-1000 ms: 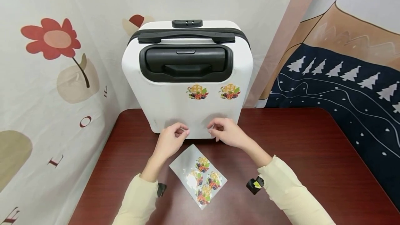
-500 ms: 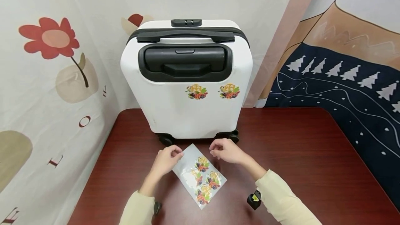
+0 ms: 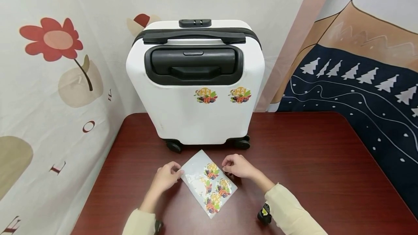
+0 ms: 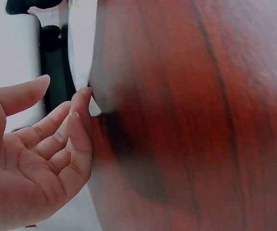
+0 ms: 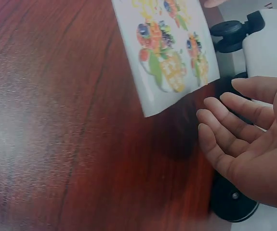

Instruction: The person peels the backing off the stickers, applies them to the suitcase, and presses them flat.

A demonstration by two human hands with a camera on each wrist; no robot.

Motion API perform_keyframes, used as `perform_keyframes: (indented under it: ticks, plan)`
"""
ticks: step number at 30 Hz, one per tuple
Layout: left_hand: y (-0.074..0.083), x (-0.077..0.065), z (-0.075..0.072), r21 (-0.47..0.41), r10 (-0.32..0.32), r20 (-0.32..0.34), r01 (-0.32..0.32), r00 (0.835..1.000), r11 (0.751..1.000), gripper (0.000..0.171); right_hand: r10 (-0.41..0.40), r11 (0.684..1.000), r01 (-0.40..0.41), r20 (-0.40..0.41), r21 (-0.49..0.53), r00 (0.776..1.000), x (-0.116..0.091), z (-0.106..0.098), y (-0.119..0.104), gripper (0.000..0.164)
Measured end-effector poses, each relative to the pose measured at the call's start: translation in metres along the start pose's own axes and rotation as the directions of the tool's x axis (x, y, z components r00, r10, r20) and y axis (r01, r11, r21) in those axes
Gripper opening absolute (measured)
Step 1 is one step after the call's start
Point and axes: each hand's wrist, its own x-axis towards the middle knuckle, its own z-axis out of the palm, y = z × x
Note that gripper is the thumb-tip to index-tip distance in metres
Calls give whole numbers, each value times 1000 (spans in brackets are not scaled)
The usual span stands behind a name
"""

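Note:
A sticker sheet [image 3: 196, 166] with several fruit stickers lies on the table in front of a white suitcase [image 3: 202, 122]. Two matching fruit stickers [image 3: 205, 95] are on the suitcase's front, below its black handle recess. My left hand [image 3: 166, 177] is at the sheet's left corner. In the left wrist view, its fingertips [image 4: 83, 94] meet the sheet's edge [image 4: 83, 48] while the thumb stands apart. Beside the sheet's upper right edge is my right hand [image 3: 240, 166], fingers loosely bent and holding nothing. The right wrist view shows a gap between its thumb and fingers.
Black wheels [image 3: 174, 145] carry the suitcase on the dark red table [image 3: 310, 162]. Behind it hangs a pale printed cloth [image 3: 107, 3], with a navy tree-patterned cloth [image 3: 346, 90] at the right. A black wrist camera [image 3: 264, 214] sits under the right sleeve.
Both hands have come down from the suitcase's lower front toward the person. The left has reached the sheet's left corner, the right its right side. The sheet has stayed in place.

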Motion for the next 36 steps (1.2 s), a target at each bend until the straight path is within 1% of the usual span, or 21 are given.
perform_keyframes:
  ticks: [5, 9, 15, 20, 24, 29, 33, 36]
  plan:
    - [-7, 4, -2, 43, -12, -20, 13, 1000, 999, 22, 15, 1000, -16, 5, 8, 1000, -2, 3, 5, 6]
    - [-8, 9, -3, 75, -14, -34, 16, 999, 997, 24, 19, 1000, -19, 11, 22, 1000, -3, 7, 8, 7]
    - [-5, 18, 0, 100, -5, -20, 7, 1000, 995, 26, 16, 1000, -16, -7, 11, 1000, -3, 10, 10, 7]
    - [-1, 23, 5, 105, -13, 0, 12, 1000, 994, 30, 20, 1000, -20, -35, 11, 999, -2, 13, 11, 8]
    - [1, 25, 9, 104, -22, 24, 19, 999, 994, 31, 25, 1000, -25, -51, 5, 998, -1, 17, 13, 9]
    - [3, 25, 15, 93, -6, 22, 4, 1000, 996, 27, 45, 999, -46, -96, -12, 994, 1, 22, 14, 11]
    - [4, 24, 17, 50, 10, 16, -11, 1000, 999, 18, 52, 998, -54, -121, -21, 991, 1, 24, 13, 10]
    - [4, 23, 18, 7, 29, 10, -29, 1000, 1000, 15, 43, 998, -48, -127, -38, 991, 1, 24, 13, 10]
